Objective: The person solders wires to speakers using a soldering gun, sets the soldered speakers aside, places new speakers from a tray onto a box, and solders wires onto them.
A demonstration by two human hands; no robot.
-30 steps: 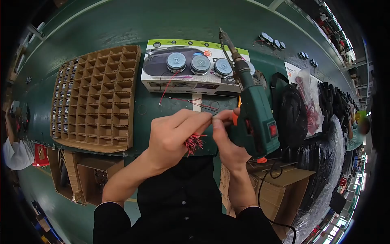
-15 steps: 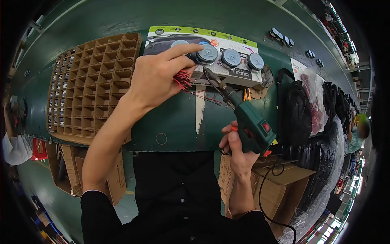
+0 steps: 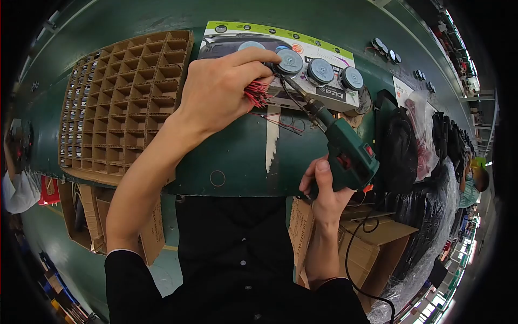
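My right hand (image 3: 327, 189) is wrapped round the grip of a green soldering gun (image 3: 352, 152) with a red switch. Its tip points up and left, meeting the near edge of a round silver speaker (image 3: 290, 61). My left hand (image 3: 224, 89) is closed around a bundle of red wires (image 3: 258, 94), their ends poking out below the fingers. Its index finger reaches to that speaker's left side. Several such speakers stand in a row on a printed box (image 3: 280, 36), including a second speaker (image 3: 320, 71) and a third speaker (image 3: 352, 79) to the right.
A cardboard divider tray (image 3: 124, 102) sits left, its left columns filled with speakers. Loose wire lies on the green table (image 3: 237, 162). A black bag (image 3: 396, 140) and plastic-wrapped goods are at right. Open cartons (image 3: 372, 243) stand below the table edge; a black cord hangs there.
The view has shifted slightly, so the box and speakers appear higher and further right. Both hands keep their grips, and the soldering gun's tip stays at the same speaker.
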